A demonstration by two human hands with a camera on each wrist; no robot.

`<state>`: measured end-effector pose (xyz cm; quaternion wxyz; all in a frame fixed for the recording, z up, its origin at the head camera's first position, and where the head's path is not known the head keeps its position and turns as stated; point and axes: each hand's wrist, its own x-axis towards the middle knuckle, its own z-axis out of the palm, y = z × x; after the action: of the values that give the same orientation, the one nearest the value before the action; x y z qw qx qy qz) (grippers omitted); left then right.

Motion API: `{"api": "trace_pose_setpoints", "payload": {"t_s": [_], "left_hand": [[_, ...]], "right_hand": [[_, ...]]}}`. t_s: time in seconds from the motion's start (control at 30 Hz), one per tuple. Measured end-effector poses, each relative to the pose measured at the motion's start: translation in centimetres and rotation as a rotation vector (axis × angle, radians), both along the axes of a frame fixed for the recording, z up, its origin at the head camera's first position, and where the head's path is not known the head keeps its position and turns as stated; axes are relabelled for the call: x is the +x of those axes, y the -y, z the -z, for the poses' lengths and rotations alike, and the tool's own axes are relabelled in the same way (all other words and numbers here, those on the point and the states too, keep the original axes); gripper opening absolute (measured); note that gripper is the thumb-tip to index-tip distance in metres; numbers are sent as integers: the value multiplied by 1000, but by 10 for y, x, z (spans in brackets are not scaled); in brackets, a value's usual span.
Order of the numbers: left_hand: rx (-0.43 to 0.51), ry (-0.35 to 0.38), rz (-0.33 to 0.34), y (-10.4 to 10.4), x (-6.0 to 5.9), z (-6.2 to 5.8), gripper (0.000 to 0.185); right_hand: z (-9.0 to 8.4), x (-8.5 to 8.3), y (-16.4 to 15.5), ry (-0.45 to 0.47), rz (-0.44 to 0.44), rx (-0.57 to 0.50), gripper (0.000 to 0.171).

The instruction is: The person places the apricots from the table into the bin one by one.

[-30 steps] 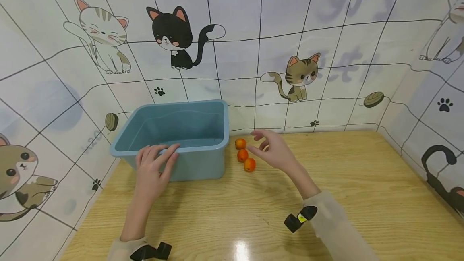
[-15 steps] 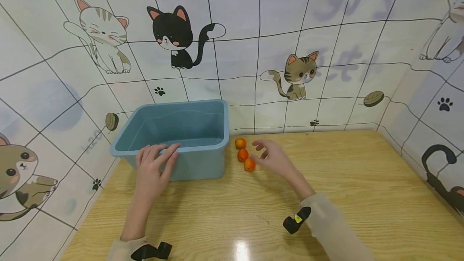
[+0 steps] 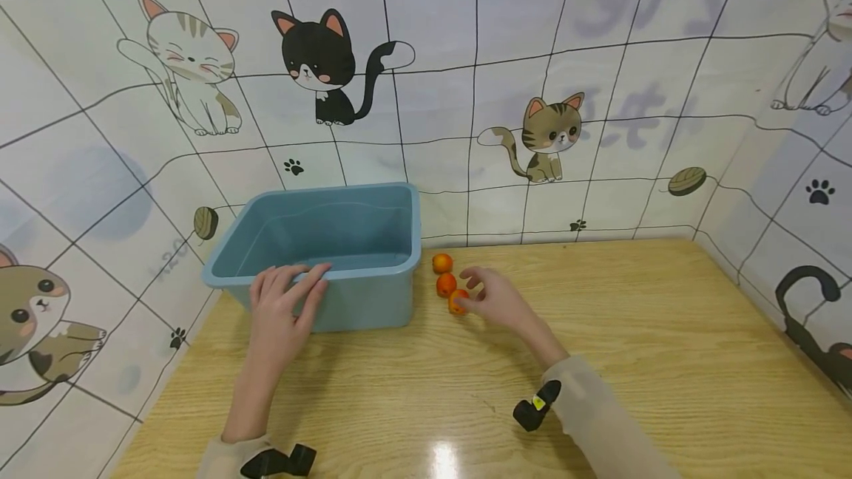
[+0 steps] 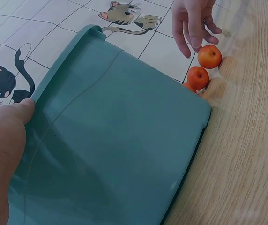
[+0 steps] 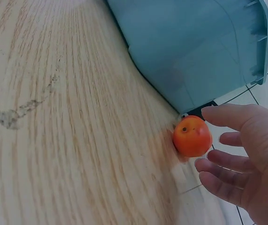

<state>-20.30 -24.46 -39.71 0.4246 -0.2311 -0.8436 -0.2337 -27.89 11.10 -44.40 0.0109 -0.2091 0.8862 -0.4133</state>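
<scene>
My left hand [image 3: 279, 313] grips the front rim of a blue-green plastic bin [image 3: 369, 305], fingers over the edge and thumb on the outer wall. Three small orange-red fruits [image 3: 442, 263] stand in a slanting row by the bin's right side. At the nearest fruit [image 3: 455, 304], my right hand [image 3: 495, 301] spreads thumb and fingers loosely about it. In the right wrist view the thumb [image 5: 223, 115] lies over that fruit's upper edge, while the other fingers stay beside it. The left wrist view shows the third fruit mostly hidden behind the bin [image 4: 110, 126].
The wooden table [image 3: 426, 390] runs up to a wall covering [image 3: 439, 94] with cartoon cats and a grid. The bin stands close to that wall at the back left. Each wrist carries a small black camera [image 3: 532, 409].
My right hand has come down and toward me, from beside the far fruit to the nearest one. The left hand, bin and fruits have stayed in place.
</scene>
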Motion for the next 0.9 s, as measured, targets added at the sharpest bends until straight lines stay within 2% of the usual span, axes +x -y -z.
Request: {"api": "trace_pose_setpoints", "payload": {"t_s": [0.2, 0.47, 0.9], "left_hand": [[0, 4, 0, 0, 0, 0, 37], [-2, 5, 0, 0, 0, 1, 38], [5, 3, -13, -2, 0, 1, 38]], "right_hand": [[8, -3, 3, 12, 13, 28, 46], [14, -3, 4, 32, -2, 15, 40], [8, -2, -1, 53, 17, 37, 37]]}}
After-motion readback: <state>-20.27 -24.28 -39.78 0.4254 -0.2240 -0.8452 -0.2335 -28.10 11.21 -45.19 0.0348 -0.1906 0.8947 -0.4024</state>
